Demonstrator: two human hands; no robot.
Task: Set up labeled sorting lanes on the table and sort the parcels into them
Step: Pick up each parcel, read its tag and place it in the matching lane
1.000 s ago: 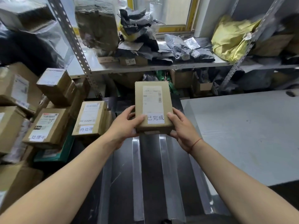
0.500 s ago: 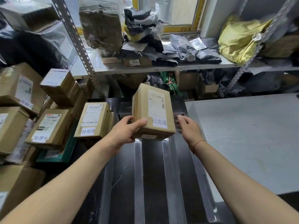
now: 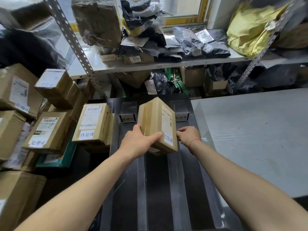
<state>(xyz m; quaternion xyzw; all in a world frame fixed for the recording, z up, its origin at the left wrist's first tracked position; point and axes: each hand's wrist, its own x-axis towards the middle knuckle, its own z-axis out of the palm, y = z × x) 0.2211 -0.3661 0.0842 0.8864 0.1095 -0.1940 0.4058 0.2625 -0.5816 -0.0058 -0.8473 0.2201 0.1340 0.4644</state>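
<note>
A: What is the big dark thing in the middle?

B: That is the sorting tray (image 3: pixel 160 189). Clear strips split it into lanes, so each kind of parcel gets its own path.

A: And the grey table (image 3: pixel 253 139)?

B: It sits just right of the tray. Left of the tray is a heap of boxes (image 3: pixel 50 127), I think waiting to be sorted. Behind the tray is a shelf (image 3: pixel 166 64) full of bags.

A: Where is the parcel?

B: The brown box (image 3: pixel 157 125) is over the far end of the tray, tipped onto its edge. I think it is being turned to fit a narrow lane.

A: Who holds it?

B: The left hand (image 3: pixel 139 141) grips its near corner, thumb on top. The right hand (image 3: pixel 189 135) is at its right side, fingers curled. I cannot tell if it holds the box.

A: What is in the way?

B: The box hides the middle lane's sign. The sign holder (image 3: pixel 128 116) just left of it shows.
</note>
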